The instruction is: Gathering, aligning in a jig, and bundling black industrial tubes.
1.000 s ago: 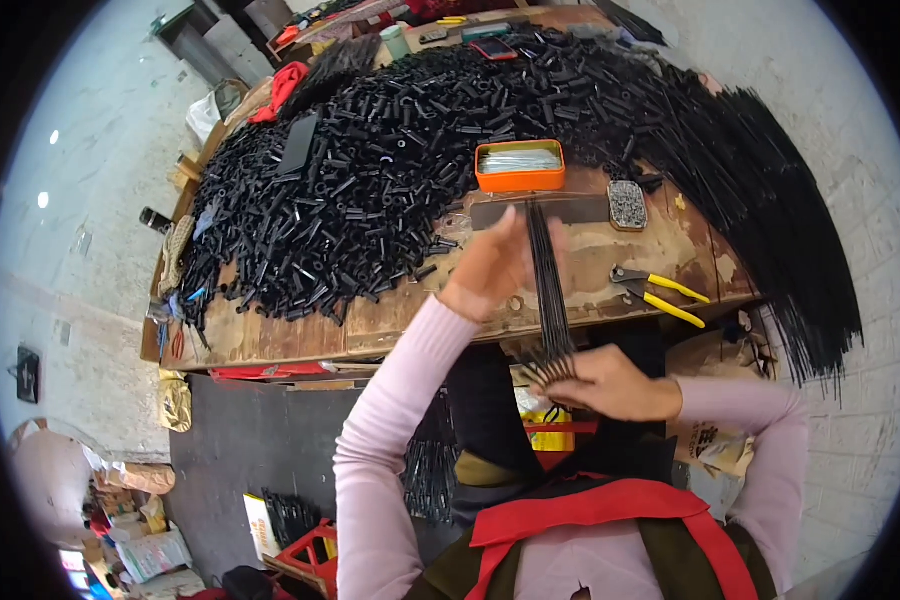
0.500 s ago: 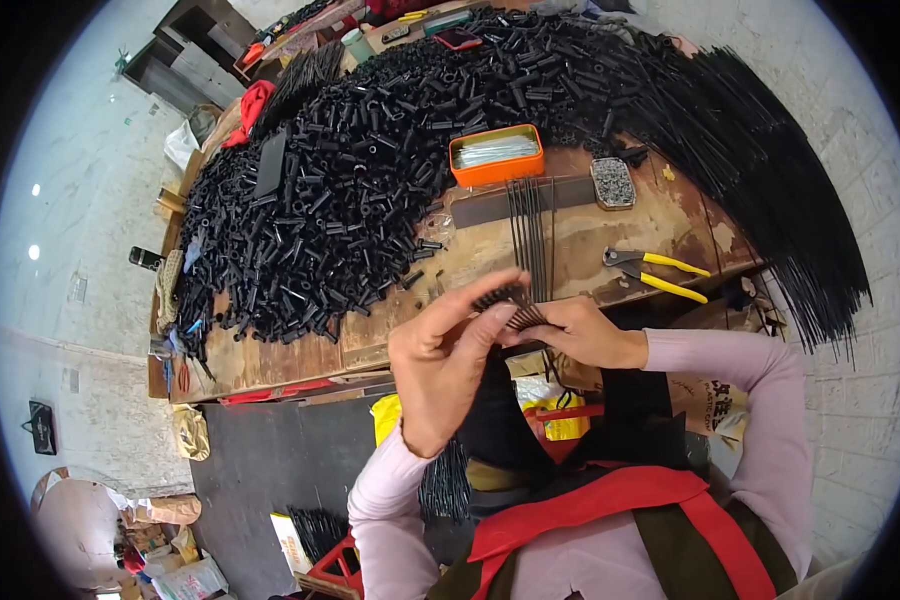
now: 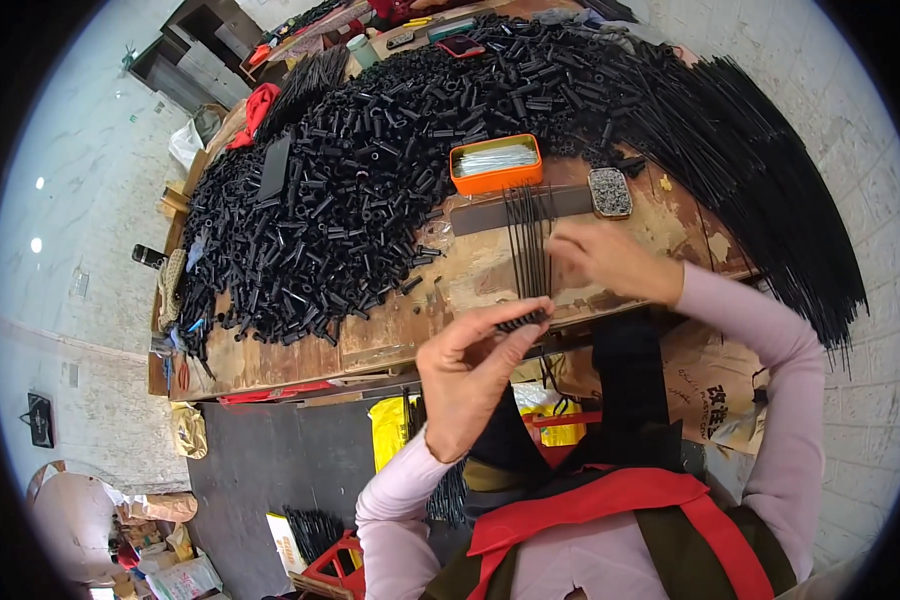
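Note:
My left hand is closed around the near end of a small bundle of thin black rods, just over the table's front edge. Their dark ends show between thumb and fingers. The far ends fan out over a flat grey bar. To the right of the bundle is my right hand, off the rod ends and over the table. Motion smears its fingers, so whether it holds anything is unclear. Behind the rods stands an orange tin of thin whitish sticks. A clear box of small grey pieces is beside the bar.
A large heap of short black tubes covers the table's left and back. Long black rods lie in a thick sheaf at the right. A black phone-like slab rests on the heap. The wooden table is worn.
My right hand has left the rods' near ends and moved up and right over the table. My left hand, still gripping the bundle, has shifted slightly right and down. The pliers no longer show.

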Available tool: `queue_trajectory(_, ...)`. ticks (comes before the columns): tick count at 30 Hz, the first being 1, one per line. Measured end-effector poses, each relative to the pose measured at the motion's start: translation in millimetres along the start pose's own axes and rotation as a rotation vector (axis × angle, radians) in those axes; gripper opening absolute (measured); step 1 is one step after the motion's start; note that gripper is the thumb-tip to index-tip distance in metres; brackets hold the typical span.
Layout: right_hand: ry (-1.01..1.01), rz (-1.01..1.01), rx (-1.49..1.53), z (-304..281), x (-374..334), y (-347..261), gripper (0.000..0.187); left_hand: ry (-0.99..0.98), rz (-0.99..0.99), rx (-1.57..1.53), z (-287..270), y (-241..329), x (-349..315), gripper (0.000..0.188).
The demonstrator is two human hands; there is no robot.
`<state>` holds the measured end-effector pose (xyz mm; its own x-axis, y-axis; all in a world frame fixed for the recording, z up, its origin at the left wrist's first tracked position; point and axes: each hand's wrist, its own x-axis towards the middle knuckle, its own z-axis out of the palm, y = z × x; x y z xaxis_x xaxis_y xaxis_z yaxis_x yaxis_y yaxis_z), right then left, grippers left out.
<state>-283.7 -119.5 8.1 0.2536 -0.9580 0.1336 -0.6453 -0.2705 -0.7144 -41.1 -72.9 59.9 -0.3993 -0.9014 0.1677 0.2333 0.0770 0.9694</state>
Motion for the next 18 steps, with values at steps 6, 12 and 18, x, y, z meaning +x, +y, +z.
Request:
queue_trajectory(6, -0.033, -0.085, -0.392, 4.2, 73.2, 53.4, 0.028, -0.038, 0.005, 0.120, -1.1, 0.8, 4.1, 0.029)
queue_trajectory(12, 0.155, -0.258, -0.588, -8.3, 170.2, 74.4, 0.019, -0.120, -0.059, 0.084, -3.0, 6.7, 6.1, 0.026)
queue_trajectory(18, 0.124, -0.235, -0.744, 7.9, 214.0, 97.3, 0.013, -0.160, -0.018, 0.108, -3.3, 6.6, 12.6, 0.026)
